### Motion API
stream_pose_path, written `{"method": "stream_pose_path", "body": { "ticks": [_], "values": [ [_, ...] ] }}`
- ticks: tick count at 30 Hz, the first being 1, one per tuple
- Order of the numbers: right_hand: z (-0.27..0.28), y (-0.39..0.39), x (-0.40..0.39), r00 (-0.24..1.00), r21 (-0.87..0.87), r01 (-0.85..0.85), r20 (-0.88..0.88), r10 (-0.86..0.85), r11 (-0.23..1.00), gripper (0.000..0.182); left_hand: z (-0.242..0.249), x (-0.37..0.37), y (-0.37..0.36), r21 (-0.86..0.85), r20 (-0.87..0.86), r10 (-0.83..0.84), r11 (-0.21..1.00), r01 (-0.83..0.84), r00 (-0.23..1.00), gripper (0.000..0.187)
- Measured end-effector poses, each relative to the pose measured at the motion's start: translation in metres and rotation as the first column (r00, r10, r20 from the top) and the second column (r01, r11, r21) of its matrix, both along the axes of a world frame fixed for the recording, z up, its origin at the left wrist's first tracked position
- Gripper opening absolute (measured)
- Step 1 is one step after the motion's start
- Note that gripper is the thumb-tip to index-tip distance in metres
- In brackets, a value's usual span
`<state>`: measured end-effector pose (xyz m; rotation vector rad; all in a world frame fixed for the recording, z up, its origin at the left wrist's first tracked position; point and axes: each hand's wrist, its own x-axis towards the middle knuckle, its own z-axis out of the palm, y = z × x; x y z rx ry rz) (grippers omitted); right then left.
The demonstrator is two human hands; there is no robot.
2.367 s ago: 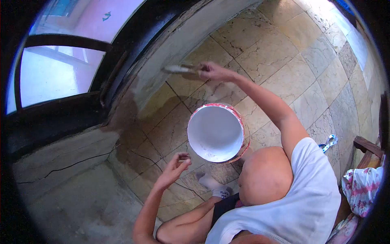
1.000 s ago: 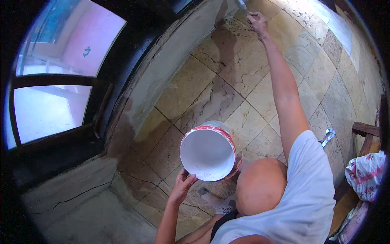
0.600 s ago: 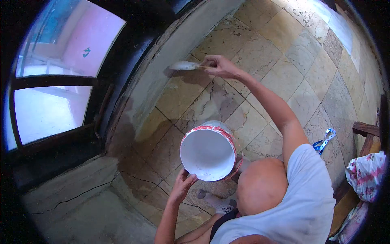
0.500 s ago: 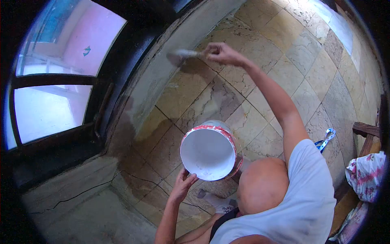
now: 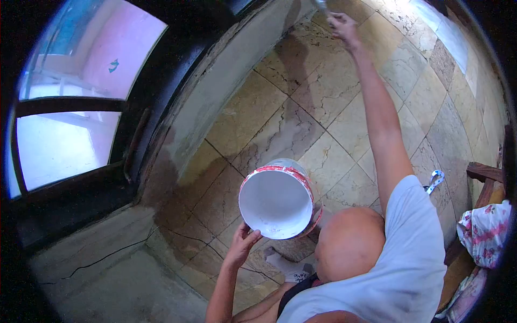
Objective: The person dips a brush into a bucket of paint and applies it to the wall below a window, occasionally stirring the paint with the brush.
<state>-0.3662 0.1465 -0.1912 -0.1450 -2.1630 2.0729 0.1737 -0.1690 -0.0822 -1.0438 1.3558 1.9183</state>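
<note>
The low wall strip [image 5: 226, 81] beneath the window frame [image 5: 134, 140] shows a damp, darkened stretch near me; the far run looks untreated. The white bucket [image 5: 276, 202] stands on the floor [image 5: 344, 118], my left hand [image 5: 243, 245] gripping its rim. My right hand [image 5: 342, 26], arm outstretched, is closed around the brush [image 5: 321, 5], well apart from the bucket.

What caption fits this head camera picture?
Left hand steadies a white bucket while the right hand stretches a brush along the wall.
</note>
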Motion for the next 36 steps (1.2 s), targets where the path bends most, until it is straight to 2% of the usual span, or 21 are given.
{"method": "stream_pose_path", "body": {
  "ticks": [1, 3, 5, 7, 9, 12, 13, 15, 17, 21, 24, 27, 29, 31, 33, 34, 35, 36],
  "values": [
    [0.016, -0.026, 0.021, 0.998, 0.03, -0.001, -0.059, 0.003, 1.0, 0.026, 0.0, 0.0, 0.0, -0.001, 0.002, -0.004, 1.0, 0.004, 1.0, 0.061],
    [-0.005, -0.066, 0.033, 0.967, 0.122, -0.119, -0.211, 0.143, 0.985, 0.023, 0.001, -0.001, -0.001, -0.002, 0.004, -0.012, 1.0, 0.012, 1.0, 0.061],
    [0.023, -0.111, 0.095, 0.969, 0.222, -0.124, -0.183, 0.167, 0.967, 0.025, 0.001, -0.002, -0.002, 0.007, 0.004, -0.019, 1.0, 0.019, 1.0, 0.061],
    [0.011, -0.141, 0.134, 0.931, 0.106, -0.332, -0.119, 0.344, 0.937, 0.024, 0.002, -0.004, -0.002, 0.01, 0.008, -0.026, 1.0, 0.026, 1.0, 0.062],
    [0.022, -0.149, 0.162, 0.847, 0.215, -0.499, -0.084, 0.525, 0.839, 0.023, 0.004, -0.006, -0.001, 0.004, 0.015, -0.033, 0.999, 0.033, 0.999, 0.063],
    [0.029, -0.152, 0.16, 0.643, 0.194, -0.745, -0.048, 0.765, 0.638, 0.024, 0.001, -0.002, -0.002, 0.0, 0.023, -0.016, 1.0, 0.016, 1.0, 0.063],
    [0.029, -0.148, 0.148, 0.612, 0.211, -0.76, -0.083, 0.786, 0.614, 0.027, 0.001, -0.002, -0.002, -0.002, 0.023, -0.018, 1.0, 0.018, 1.0, 0.063],
    [0.036, -0.133, 0.118, 0.653, 0.023, -0.752, 0.153, 0.742, 0.658, 0.029, 0.002, -0.003, -0.002, -0.005, 0.028, -0.021, 1.0, 0.021, 0.999, 0.063],
    [0.037, -0.107, 0.086, 0.721, 0.055, -0.685, 0.192, 0.666, 0.726, 0.033, 0.002, -0.003, -0.001, -0.006, 0.013, -0.023, 1.0, 0.023, 1.0, 0.062],
    [0.026, -0.042, 0.037, 0.85, -0.05, -0.497, 0.173, 0.498, 0.866, 0.033, 0.001, -0.002, -0.001, 0.009, -0.03, -0.022, 1.0, 0.023, 0.999, 0.061],
    [0.003, -0.016, 0.013, 0.986, -0.059, -0.137, 0.086, 0.142, 0.989, 0.031, 0.005, -0.005, 0.002, -0.021, -0.012, -0.013, 1.0, 0.013, 1.0, 0.062],
    [-0.049, -0.01, -0.024, 0.993, -0.087, 0.114, 0.017, -0.113, 0.99, 0.03, -0.001, 0.0, -0.001, -0.032, -0.031, -0.031, 0.999, 0.03, 0.999, 0.063],
    [-0.05, -0.031, -0.011, 0.996, 0.092, 0.082, 0.027, -0.085, 0.992, 0.029, -0.004, 0.002, -0.003, -0.035, -0.028, -0.027, 0.999, 0.026, 0.999, 0.064],
    [-0.058, -0.09, 0.031, 0.992, 0.242, 0.072, -0.122, -0.043, 0.968, 0.041, -0.005, 0.001, -0.002, -0.04, -0.023, -0.03, 0.999, 0.029, 0.999, 0.065],
    [-0.065, -0.116, 0.073, 0.983, 0.287, -0.142, -0.071, 0.169, 0.947, 0.04, -0.002, 0.0, -0.002, -0.052, -0.01, -0.048, 0.998, 0.047, 0.999, 0.065],
    [-0.056, -0.122, 0.101, 0.945, 0.225, -0.323, 0.028, 0.326, 0.919, 0.037, -0.004, 0.0, -0.003, -0.044, -0.021, -0.052, 0.998, 0.051, 0.998, 0.063],
    [-0.048, -0.124, 0.124, 0.871, 0.143, -0.49, 0.119, 0.477, 0.86, 0.035, -0.007, 0.002, -0.004, -0.036, -0.029, -0.055, 0.998, 0.054, 0.998, 0.062],
    [-0.042, -0.122, 0.136, 0.79, 0.152, -0.612, 0.079, 0.608, 0.776, 0.034, -0.008, 0.003, -0.005, -0.029, -0.034, -0.057, 0.998, 0.056, 0.998, 0.06]
  ]
}}
